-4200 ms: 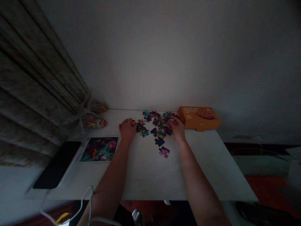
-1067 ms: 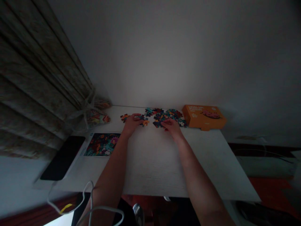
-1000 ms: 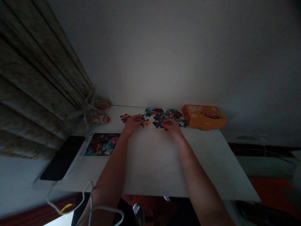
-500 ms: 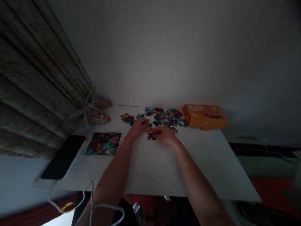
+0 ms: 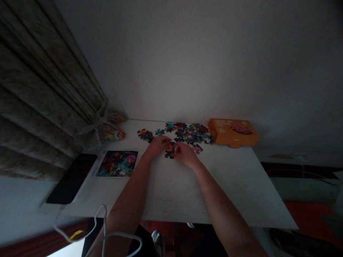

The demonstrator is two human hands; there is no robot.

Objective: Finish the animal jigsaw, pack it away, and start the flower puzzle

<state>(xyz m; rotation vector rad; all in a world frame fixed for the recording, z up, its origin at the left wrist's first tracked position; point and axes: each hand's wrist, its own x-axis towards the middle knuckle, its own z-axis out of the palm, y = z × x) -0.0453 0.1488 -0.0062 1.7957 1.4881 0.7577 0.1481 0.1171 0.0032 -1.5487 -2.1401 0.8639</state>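
Two joined dark puzzle pieces (image 5: 169,154) with an orange patch lie on the table between my hands. My left hand (image 5: 160,144) holds the upper piece at its left and top edge, fingers bent. My right hand (image 5: 185,153) is closed at the right side of the pieces, thumb and fingers on their edge. Just right of that hand lies a pink and purple puzzle piece (image 5: 197,149). Behind both hands spreads a pile of colourful loose puzzle pieces (image 5: 191,132), with a smaller cluster of pieces (image 5: 145,134) to the left.
An orange puzzle box (image 5: 233,132) stands at the back right. On the left lie a picture card (image 5: 117,163), a black phone-like slab (image 5: 72,178) and a clear plastic bag (image 5: 109,132). A white cable (image 5: 104,221) hangs near my left forearm. The wall borders the table's back.
My right hand has shifted slightly left, bringing the lower puzzle piece in line under the upper one. The pink piece on the right is less covered. My left hand has barely moved.
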